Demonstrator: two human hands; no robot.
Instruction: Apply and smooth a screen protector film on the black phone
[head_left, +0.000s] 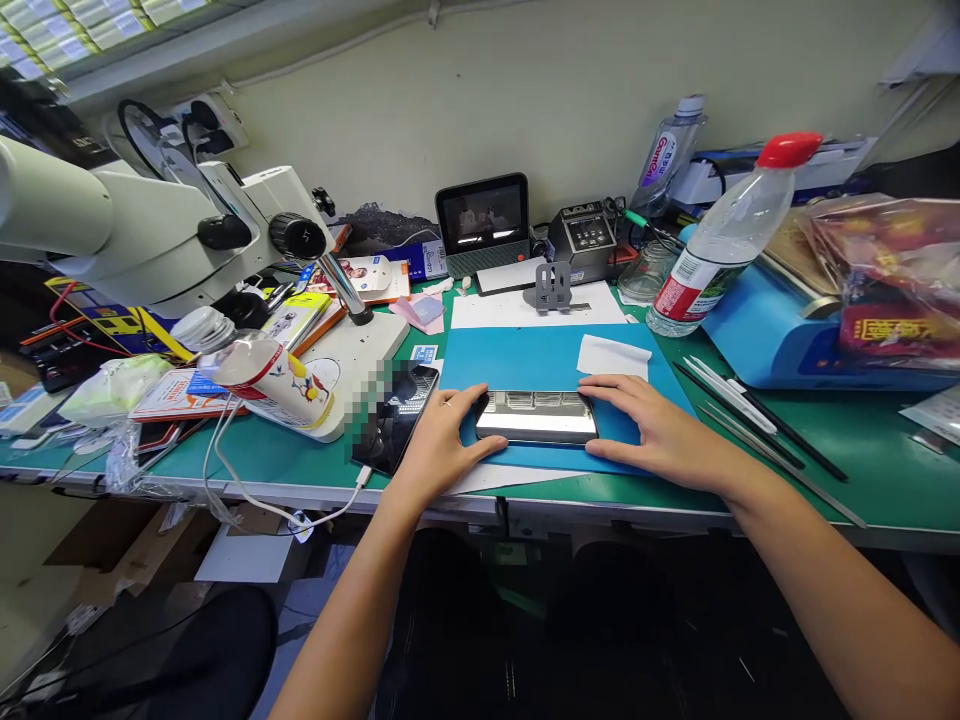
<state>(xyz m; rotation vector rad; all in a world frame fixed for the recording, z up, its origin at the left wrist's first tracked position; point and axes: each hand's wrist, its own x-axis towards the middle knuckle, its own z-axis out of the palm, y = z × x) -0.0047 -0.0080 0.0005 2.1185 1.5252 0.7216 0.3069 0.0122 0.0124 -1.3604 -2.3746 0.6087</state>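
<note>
A dark phone-like device (536,418) with a shiny, reflective face lies lengthwise on the blue mat (517,355). My left hand (448,437) grips its left end, thumb at the near edge and fingers at the far corner. At the right end my right hand (637,425) holds it the same way, thumb near and index finger at the far corner. A folded white paper (615,356) rests on the mat just beyond my right hand. Left of my left hand lies a black phone (394,420) with a white cable plugged into its lower end.
A microscope (150,230) stands at the left, with a tilted plastic cup (281,385) by its base. Tweezers and pens (735,395) lie right of the mat. Behind them are a water bottle (720,245), a blue machine (772,320) and a small screen (484,215).
</note>
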